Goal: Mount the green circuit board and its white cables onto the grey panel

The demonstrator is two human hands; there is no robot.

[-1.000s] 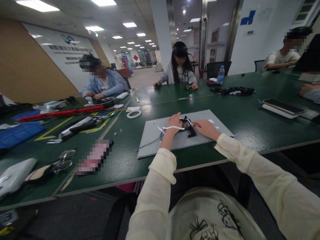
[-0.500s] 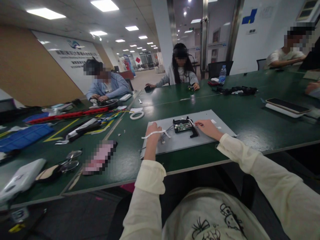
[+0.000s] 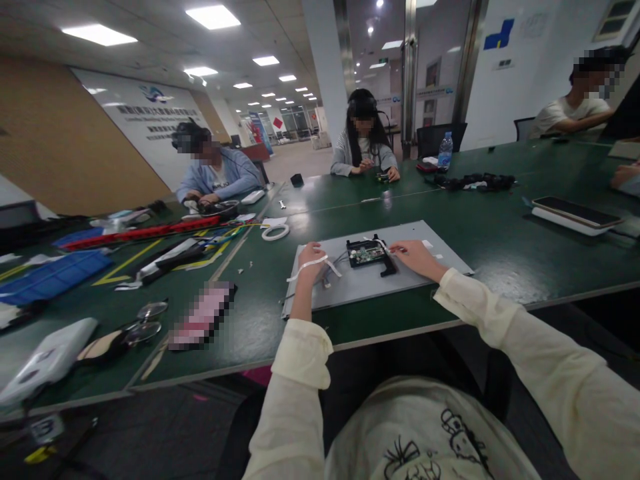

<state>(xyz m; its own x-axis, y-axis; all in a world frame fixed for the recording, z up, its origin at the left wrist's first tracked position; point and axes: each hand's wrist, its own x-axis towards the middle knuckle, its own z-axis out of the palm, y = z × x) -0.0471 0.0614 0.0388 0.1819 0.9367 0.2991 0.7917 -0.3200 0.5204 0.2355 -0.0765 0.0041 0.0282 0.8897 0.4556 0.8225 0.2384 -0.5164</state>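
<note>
A grey flat panel lies on the table in front of me. On it sits a green circuit board in a black frame. My right hand is at the board's right edge, fingers pinched at the end of a thin white strip. My left hand is over the panel's left end with its fingers curled in; what they hold, if anything, is hidden. Another narrow white strip crosses the back of that hand. Grey wires run between this hand and the board.
Left of the panel are a white tape roll, a pixelated pink object, glasses and a blue basket. A phone on a white block is at right. A water bottle stands farther back. Co-workers sit around the table.
My left hand has shifted very slightly; my right hand stays put. The co-worker opposite has let go of a small black object and brought that hand to the chest.
</note>
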